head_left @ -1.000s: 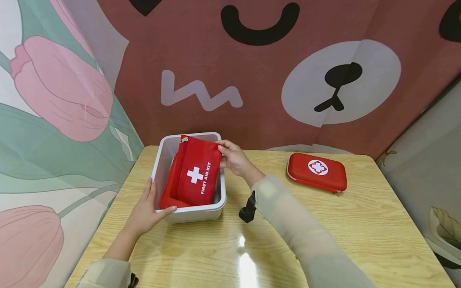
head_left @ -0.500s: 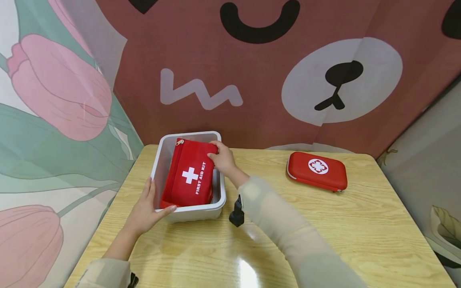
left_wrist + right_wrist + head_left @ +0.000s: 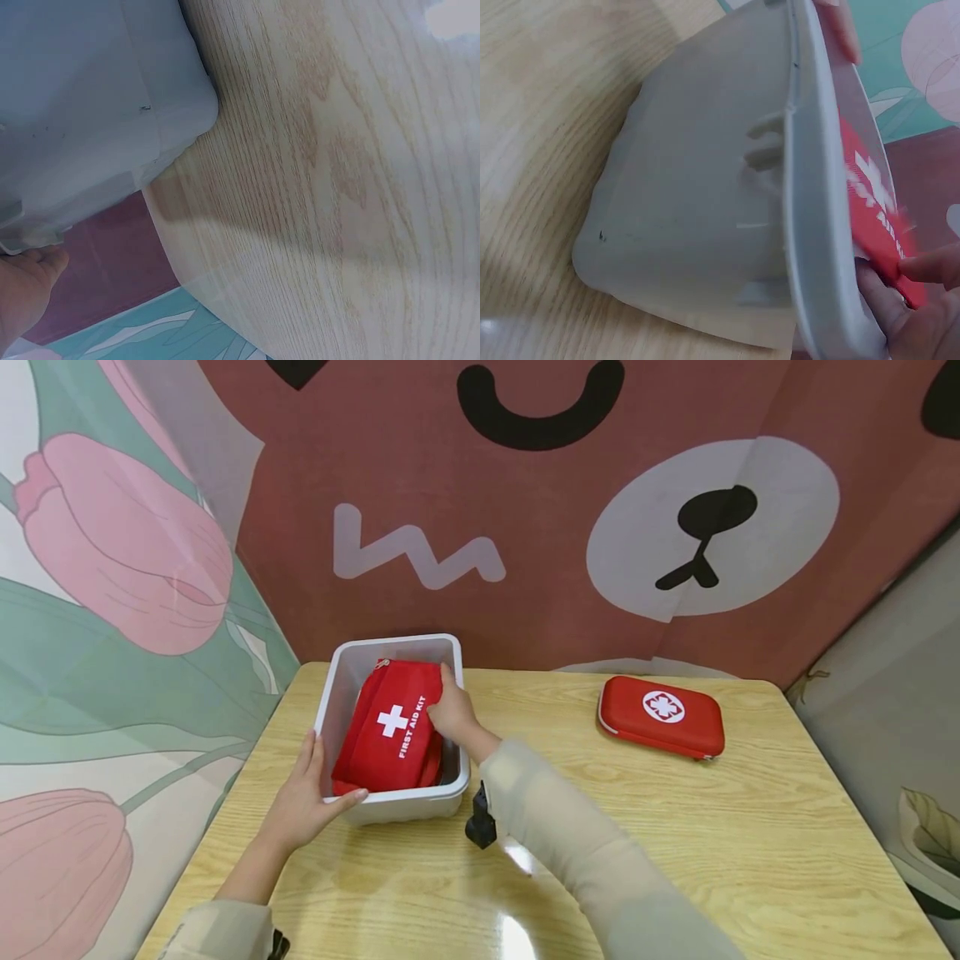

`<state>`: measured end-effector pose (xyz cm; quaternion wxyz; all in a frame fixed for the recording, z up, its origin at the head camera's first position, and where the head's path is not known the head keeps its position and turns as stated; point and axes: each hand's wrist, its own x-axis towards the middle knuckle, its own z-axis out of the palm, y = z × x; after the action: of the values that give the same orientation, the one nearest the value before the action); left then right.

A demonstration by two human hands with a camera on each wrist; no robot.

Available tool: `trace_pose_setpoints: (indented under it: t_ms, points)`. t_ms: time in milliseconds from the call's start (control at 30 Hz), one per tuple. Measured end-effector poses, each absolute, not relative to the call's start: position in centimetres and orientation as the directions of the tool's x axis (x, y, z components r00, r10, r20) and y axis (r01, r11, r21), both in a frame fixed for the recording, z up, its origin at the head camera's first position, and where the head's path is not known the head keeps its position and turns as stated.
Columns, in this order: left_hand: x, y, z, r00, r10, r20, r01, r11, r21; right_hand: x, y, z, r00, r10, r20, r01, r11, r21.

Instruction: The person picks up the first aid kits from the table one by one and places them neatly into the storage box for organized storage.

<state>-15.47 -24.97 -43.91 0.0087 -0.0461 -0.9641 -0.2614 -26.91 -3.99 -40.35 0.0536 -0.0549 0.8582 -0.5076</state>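
A white plastic bin [image 3: 405, 811] stands at the table's left. At its near left corner my left hand [image 3: 296, 803] grips the rim, thumb over the near edge and fingers along the left wall. Inside the bin lies a red first aid pouch [image 3: 378, 758] with a white cross, tilted over more red fabric. My right hand [image 3: 454, 710] pinches the pouch's right edge, inside the bin's right wall. In the right wrist view, thumb and fingers hold the blurred pouch [image 3: 866, 217] just past the rim. What lies under the pouch is mostly hidden.
A red hard-shell zip case [image 3: 648, 733] with a white round emblem lies on the wooden table [image 3: 660, 843], right of the bin. A printed cloth with a bear face [image 3: 540, 593] hangs behind the table, and flowered cloth hangs at the left.
My right hand has moved left and lower into the bin with the first aid pouch, which now sits deeper and flatter. The left hand and the red case have stayed put.
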Motion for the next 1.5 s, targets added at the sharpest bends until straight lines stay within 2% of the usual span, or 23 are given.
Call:
trace_pose_setpoints:
  t_ms: [167, 400, 433, 467, 567, 667, 700, 733, 967, 1300, 1500]
  points:
    - [-15.5, -24.9, -44.0, -0.994, 0.099, 0.052, 0.111, 0.862, 0.495, -26.7, -3.8, -40.5, -0.980, -0.181, -0.086, 0.018, 0.347, -0.938]
    - [-15.5, -25.0, -44.0, -0.995, 0.092, 0.045, 0.102, 0.865, 0.492, -27.1, -2.5, -40.8, -0.973, -0.154, -0.172, 0.151, 0.140, -0.978]
    - [-15.4, -25.0, -44.0, -0.995, 0.091, 0.046, 0.102, 0.865, 0.491, -27.3, -2.2, -41.0, -0.973, -0.152, -0.173, 0.158, 0.106, -0.982]
    - [-15.4, -25.0, -44.0, -0.995, 0.092, 0.047, 0.103, 0.866, 0.490, -28.7, -1.8, -43.0, -0.977, -0.166, -0.133, 0.127, 0.049, -0.991]
    - [-15.4, -25.0, -44.0, -0.994, 0.095, 0.048, 0.106, 0.866, 0.489, -29.3, -0.5, -43.5, -0.981, -0.143, -0.131, 0.136, -0.025, -0.990]
    - [-15.4, -25.0, -44.0, -0.994, 0.095, 0.049, 0.107, 0.866, 0.489, -29.3, 1.0, -43.2, -0.987, -0.101, -0.125, 0.129, -0.039, -0.991]
    - [-15.4, -25.0, -44.0, -0.994, 0.096, 0.050, 0.108, 0.866, 0.489, -28.0, 1.5, -41.1, -0.984, -0.068, -0.166, 0.167, -0.015, -0.986]
    - [-15.4, -25.0, -44.0, -0.994, 0.097, 0.052, 0.110, 0.866, 0.488, -27.9, 2.1, -40.9, -0.984, -0.058, -0.168, 0.169, -0.016, -0.985]
    - [-15.4, -25.0, -43.9, -0.993, 0.100, 0.057, 0.115, 0.861, 0.495, -25.7, 5.1, -39.3, -0.975, -0.055, -0.216, 0.217, -0.023, -0.976]
    - [-15.4, -25.0, -43.9, -0.994, 0.094, 0.057, 0.110, 0.860, 0.498, -26.2, 7.9, -43.7, -0.956, 0.084, -0.280, 0.274, -0.072, -0.959]
    - [-15.4, -25.0, -43.8, -0.994, 0.092, 0.056, 0.108, 0.857, 0.504, -26.0, 9.6, -45.1, -0.942, 0.154, -0.297, 0.285, -0.097, -0.954]
